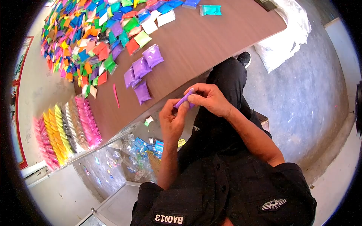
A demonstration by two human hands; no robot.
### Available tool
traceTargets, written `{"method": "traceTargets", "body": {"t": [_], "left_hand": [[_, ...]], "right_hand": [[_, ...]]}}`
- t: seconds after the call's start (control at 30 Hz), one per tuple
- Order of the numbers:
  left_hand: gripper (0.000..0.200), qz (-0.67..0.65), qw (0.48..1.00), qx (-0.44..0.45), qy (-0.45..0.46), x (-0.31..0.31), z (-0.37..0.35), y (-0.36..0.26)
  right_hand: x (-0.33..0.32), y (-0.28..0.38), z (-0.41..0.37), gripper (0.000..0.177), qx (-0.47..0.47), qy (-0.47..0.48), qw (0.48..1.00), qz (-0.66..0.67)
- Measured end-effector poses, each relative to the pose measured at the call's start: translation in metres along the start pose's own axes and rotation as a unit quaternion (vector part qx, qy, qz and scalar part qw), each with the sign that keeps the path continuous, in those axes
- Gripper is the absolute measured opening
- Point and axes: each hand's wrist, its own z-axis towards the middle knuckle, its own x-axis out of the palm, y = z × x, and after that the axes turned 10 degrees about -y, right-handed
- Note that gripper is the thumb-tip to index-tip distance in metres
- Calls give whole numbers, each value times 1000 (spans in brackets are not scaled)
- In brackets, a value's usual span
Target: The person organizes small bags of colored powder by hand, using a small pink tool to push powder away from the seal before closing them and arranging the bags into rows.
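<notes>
A small purple packet [183,100] is pinched between my two hands above my lap, just off the table's front edge. My left hand [173,116] grips its lower left end with thumb and fingers closed. On its upper right side, my right hand [212,98] is closed with the thumb pressing it. Several matching purple packets [141,68] in clear film lie together on the brown table [181,52], nearest to my hands. Left of these rests a thin pink stick [116,95].
A big heap of multicoloured packets [90,37] covers the table's far left. Twisted strips of packets [68,130] stand sorted by colour at the left corner. A teal packet [210,10] lies farther back. White plastic bags [286,41] hang at right; wrappers [145,150] fill the space below.
</notes>
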Motion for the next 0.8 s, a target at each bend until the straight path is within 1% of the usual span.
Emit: {"method": "traceTargets", "body": {"t": [0.17, 0.23, 0.27, 0.33, 0.43, 0.57, 0.67, 0.73, 0.8], "left_hand": [[15, 1, 1000, -7, 3, 1, -2, -7], [17, -47, 999, -20, -8, 3, -3, -9], [17, -47, 999, -20, -8, 2, -2, -8], [16, -13, 1000, -12, 7, -2, 0, -5], [14, -28, 1000, 0, 10, -1, 1, -9], [14, -26, 999, 18, 2, 0, 2, 3], [16, -32, 999, 5, -3, 1, -1, 0], [19, -14, 1000, -12, 17, -1, -1, -1], [18, -27, 999, -13, 21, 0, -1, 0]], "right_hand": [[-1, -4, -2, 14, -23, -10, 999, -20], [0, -4, -2, 13, -29, -16, 999, -18], [-1, -3, -2, 13, -35, -8, 999, -38], [0, -2, -2, 14, -41, 1, 997, -59], [1, -1, -1, 15, -41, 3, 998, -45], [4, 0, -2, 15, -46, -12, 998, -37], [1, -5, -3, 14, -47, -14, 998, -47], [1, -5, -3, 13, -49, -16, 997, -58], [1, -4, -4, 13, -64, -33, 994, -80]]}}
